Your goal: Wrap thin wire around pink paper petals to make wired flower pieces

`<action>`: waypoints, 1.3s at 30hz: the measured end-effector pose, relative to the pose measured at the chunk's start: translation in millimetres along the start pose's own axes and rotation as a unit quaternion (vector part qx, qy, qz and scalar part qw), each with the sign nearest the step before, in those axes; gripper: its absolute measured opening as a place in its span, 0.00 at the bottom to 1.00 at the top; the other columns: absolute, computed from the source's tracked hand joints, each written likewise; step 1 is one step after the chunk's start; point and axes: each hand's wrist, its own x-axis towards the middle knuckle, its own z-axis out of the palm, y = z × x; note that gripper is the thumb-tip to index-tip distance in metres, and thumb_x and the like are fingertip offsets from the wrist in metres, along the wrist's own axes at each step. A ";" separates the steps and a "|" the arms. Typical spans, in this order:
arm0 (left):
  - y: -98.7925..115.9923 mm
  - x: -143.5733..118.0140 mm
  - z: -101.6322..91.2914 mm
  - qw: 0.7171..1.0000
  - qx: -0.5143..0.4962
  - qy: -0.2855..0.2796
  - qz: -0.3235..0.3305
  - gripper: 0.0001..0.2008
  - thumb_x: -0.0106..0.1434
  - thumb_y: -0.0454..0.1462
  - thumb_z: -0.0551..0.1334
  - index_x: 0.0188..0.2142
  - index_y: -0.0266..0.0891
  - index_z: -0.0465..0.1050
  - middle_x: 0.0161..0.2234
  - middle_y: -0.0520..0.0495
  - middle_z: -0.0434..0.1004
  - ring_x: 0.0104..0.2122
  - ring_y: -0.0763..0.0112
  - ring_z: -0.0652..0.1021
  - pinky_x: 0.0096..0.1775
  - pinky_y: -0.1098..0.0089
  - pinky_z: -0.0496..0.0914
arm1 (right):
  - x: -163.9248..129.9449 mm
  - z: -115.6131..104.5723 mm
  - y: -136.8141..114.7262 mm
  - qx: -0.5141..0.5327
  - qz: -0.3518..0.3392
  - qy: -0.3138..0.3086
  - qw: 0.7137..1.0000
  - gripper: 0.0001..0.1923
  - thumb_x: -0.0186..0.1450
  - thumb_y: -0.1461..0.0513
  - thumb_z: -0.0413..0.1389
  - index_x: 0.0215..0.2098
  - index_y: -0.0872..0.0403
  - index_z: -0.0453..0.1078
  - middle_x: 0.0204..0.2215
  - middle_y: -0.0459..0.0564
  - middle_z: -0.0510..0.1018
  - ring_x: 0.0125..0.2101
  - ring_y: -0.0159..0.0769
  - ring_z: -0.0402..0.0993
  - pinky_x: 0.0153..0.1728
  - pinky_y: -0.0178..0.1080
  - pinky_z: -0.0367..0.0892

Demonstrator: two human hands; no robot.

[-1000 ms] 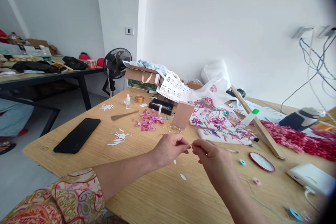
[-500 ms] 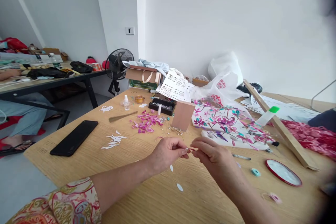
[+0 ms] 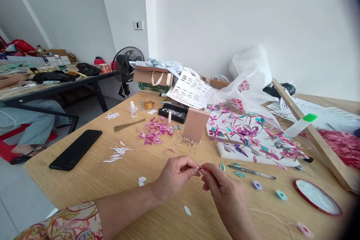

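My left hand [image 3: 174, 178] and my right hand [image 3: 225, 191] meet over the wooden table, fingertips almost touching. Between their pinched thumbs and forefingers is a thin reddish strand [image 3: 201, 168], mostly covered by the fingers. A pale pink thread [image 3: 267, 213] runs across the table from the pink spool [image 3: 304, 228] towards my right hand, where its end is hidden. Just beyond the right hand lie several green-edged petals [image 3: 240, 174] and a slim dark-handled tool [image 3: 257, 172]. A white paper petal [image 3: 187, 210] lies below the hands, and two more paper petals [image 3: 142, 180] rest beside my left wrist.
Pink petals [image 3: 154, 131], white paper cut-outs [image 3: 118, 152] and a black phone [image 3: 75, 150] lie to the left. Flower sprays on a white foam block [image 3: 225, 152] stand behind my right hand. A wooden bar [image 3: 317, 138] and a red-rimmed round dish [image 3: 317, 197] occupy the right.
My right hand has turned, its fingers curling in more, and both hands sit slightly lower in view. Petals and a lilac spool beyond the right hand now show more fully. The camera view has shifted.
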 end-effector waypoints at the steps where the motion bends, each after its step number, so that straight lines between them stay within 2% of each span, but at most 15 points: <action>1: -0.4 0.0 -0.1 1.000 0.002 -0.001 0.002 0.10 0.55 0.40 0.59 0.28 0.33 0.70 0.27 0.47 0.74 0.30 0.72 0.74 0.35 0.71 0.68 | 0.1 0.6 1.3 0.003 -0.002 -0.001 1.000 0.12 0.62 0.57 0.44 0.27 0.51 0.66 0.14 0.42 0.72 0.14 0.28 0.69 0.17 0.28 0.62; 6: -0.8 -0.2 -0.6 1.000 0.025 0.000 0.002 0.08 0.55 0.39 0.59 0.27 0.34 0.70 0.27 0.47 0.73 0.30 0.72 0.74 0.34 0.73 0.67 | -2.3 5.6 7.7 -0.010 -0.023 0.014 1.000 0.14 0.63 0.58 0.42 0.25 0.51 0.64 0.14 0.42 0.69 0.14 0.27 0.67 0.17 0.28 0.60; 13: -6.2 2.6 -1.9 0.997 0.075 -0.008 0.016 0.07 0.56 0.37 0.58 0.27 0.34 0.71 0.27 0.47 0.74 0.30 0.72 0.73 0.34 0.73 0.66 | -2.1 4.3 13.3 -0.014 -0.044 -0.028 0.999 0.13 0.64 0.61 0.42 0.24 0.51 0.63 0.16 0.42 0.67 0.17 0.27 0.66 0.18 0.28 0.59; 19: -3.7 5.0 -1.5 0.999 0.026 -0.002 -0.019 0.09 0.55 0.40 0.59 0.28 0.34 0.71 0.27 0.47 0.74 0.30 0.71 0.74 0.34 0.72 0.67 | -0.2 4.1 18.9 0.003 -0.008 -0.008 1.000 0.11 0.63 0.58 0.45 0.29 0.52 0.66 0.15 0.41 0.69 0.14 0.27 0.66 0.17 0.27 0.61; 22: -2.0 4.7 -1.2 0.999 0.004 0.002 -0.037 0.10 0.54 0.40 0.59 0.27 0.33 0.71 0.27 0.46 0.75 0.30 0.71 0.74 0.34 0.72 0.67 | 0.4 2.6 19.2 -0.010 -0.022 -0.022 0.999 0.12 0.63 0.59 0.44 0.27 0.52 0.65 0.15 0.42 0.69 0.15 0.27 0.67 0.18 0.27 0.61; 26: -5.1 3.7 -0.9 1.000 0.012 -0.007 -0.017 0.09 0.55 0.39 0.59 0.28 0.33 0.71 0.27 0.46 0.74 0.30 0.71 0.74 0.34 0.72 0.67 | 1.3 0.7 18.2 -0.016 -0.052 -0.011 0.998 0.12 0.64 0.58 0.43 0.30 0.52 0.66 0.14 0.41 0.68 0.15 0.27 0.67 0.18 0.28 0.61; 30: -8.8 2.9 -1.2 1.000 0.024 -0.018 -0.003 0.09 0.55 0.38 0.58 0.28 0.33 0.71 0.27 0.46 0.74 0.30 0.71 0.73 0.34 0.72 0.67 | 2.6 0.3 17.1 -0.017 -0.088 -0.016 0.996 0.13 0.65 0.59 0.42 0.28 0.52 0.66 0.15 0.42 0.67 0.15 0.27 0.66 0.18 0.27 0.60; 35: -9.5 0.5 -3.1 0.999 0.020 -0.029 0.009 0.09 0.55 0.38 0.59 0.28 0.32 0.71 0.27 0.46 0.74 0.29 0.72 0.73 0.34 0.73 0.66 | 3.5 1.5 16.6 -0.019 -0.095 -0.054 0.994 0.13 0.64 0.62 0.42 0.26 0.53 0.64 0.17 0.43 0.67 0.17 0.27 0.66 0.19 0.28 0.60; 39: -5.6 -0.1 -5.7 0.999 -0.031 -0.030 -0.019 0.10 0.53 0.39 0.60 0.28 0.32 0.71 0.26 0.47 0.74 0.29 0.72 0.73 0.35 0.72 0.66 | 1.0 3.5 16.0 -0.010 -0.078 -0.043 0.996 0.10 0.64 0.61 0.43 0.30 0.53 0.64 0.16 0.42 0.68 0.16 0.27 0.66 0.19 0.28 0.60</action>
